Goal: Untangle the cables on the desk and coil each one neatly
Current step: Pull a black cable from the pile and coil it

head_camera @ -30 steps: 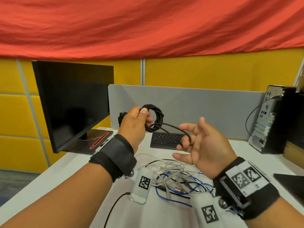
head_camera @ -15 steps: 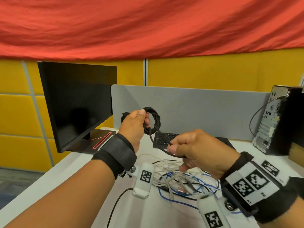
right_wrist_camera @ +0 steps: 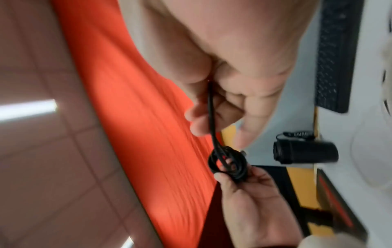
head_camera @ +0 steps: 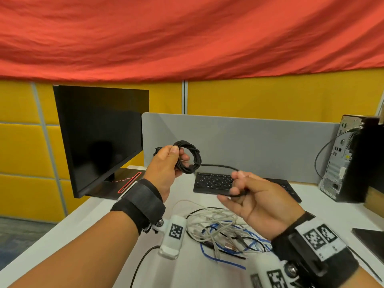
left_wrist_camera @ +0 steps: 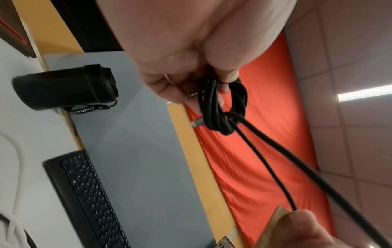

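1. Your left hand (head_camera: 166, 167) is holding the black cable (head_camera: 188, 156) up above the desk (head_camera: 99, 225), thumb and fingers wrapped around its wound loops; that grip is grasping the coil, in front of the grey divider panel (head_camera: 259, 142).
2. In the left wrist view, a metal plug (left_wrist_camera: 191, 89) is showing against your fingers beside the loops, and a second connector tip is poking out lower down.
3. A free length of the same black cable is running from the coil to your right hand (head_camera: 257, 202), where your curled fingers are pinching it; that grip is grasping the strand above the keyboard (head_camera: 214, 181).
4. The tangle of white, blue and black cables (head_camera: 224, 231) is lying on the desk below your hands, near your wrists.
5. The dark monitor (head_camera: 99, 134) is standing at the left, the computer tower (head_camera: 351, 156) at the right, and a black cylindrical container (left_wrist_camera: 65, 87) is sitting by the divider.
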Demonstrator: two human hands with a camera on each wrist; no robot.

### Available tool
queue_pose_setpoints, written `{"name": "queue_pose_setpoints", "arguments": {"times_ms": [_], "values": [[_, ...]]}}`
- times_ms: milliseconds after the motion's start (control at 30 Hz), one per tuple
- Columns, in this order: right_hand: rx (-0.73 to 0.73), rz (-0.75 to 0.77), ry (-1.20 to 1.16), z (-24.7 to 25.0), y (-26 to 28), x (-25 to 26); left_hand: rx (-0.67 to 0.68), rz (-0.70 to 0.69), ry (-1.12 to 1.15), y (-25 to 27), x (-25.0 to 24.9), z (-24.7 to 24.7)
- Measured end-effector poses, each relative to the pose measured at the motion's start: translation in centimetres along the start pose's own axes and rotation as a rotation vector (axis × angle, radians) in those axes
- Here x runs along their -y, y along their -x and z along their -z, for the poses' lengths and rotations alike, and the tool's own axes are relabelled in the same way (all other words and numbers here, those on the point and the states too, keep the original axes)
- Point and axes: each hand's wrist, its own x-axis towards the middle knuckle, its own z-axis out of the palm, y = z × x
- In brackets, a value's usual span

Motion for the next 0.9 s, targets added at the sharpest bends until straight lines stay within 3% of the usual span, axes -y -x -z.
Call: {"name": "queue_pose_setpoints", "arguments": {"times_ms": [67,133,200,267,367,467,567,633,800,900], "values": [[0.052,-0.066,-0.148,0.1,0.1,0.5,-0.058,0.012,0.056,-0.2,0.0,0.3],[0.128,-0.119,-0.058,0.2,0.2,0.6,-0.109,0.039,0.145,-0.4,-0.2,0.3],[0.195,-0.105,0.302,0.4,0.5,0.0,-0.147,0.1,0.264,-0.3,-0.9,-0.1],[0.254,-0.043,0.815,0.1,0.6,-1.0,-0.114,0.188,0.391,0.1,-1.8,-0.8],[0.235,0.092,1.362,-0.7,-0.6,-1.5,0.121,0.334,0.479,1.9,-3.1,-2.1],[0.018,0.298,1.6,-1.0,-2.5,0.0,0.406,0.295,0.323,3.5,-3.5,-2.9],[-0.187,0.488,1.46,-0.9,-3.6,1.2,0.38,0.088,-0.052,3.7,-3.3,-2.8],[-0.174,0.53,1.172,-1.2,-3.4,1.3,0.323,0.04,-0.167,3.6,-3.0,-2.5],[-0.094,0.466,0.833,-1.5,-1.6,0.3,0.41,0.251,-0.003,4.1,-2.4,-2.3],[-0.038,0.348,0.967,-0.5,-0.4,0.2,0.362,0.165,-0.068,4.3,-2.0,-2.8]]}}
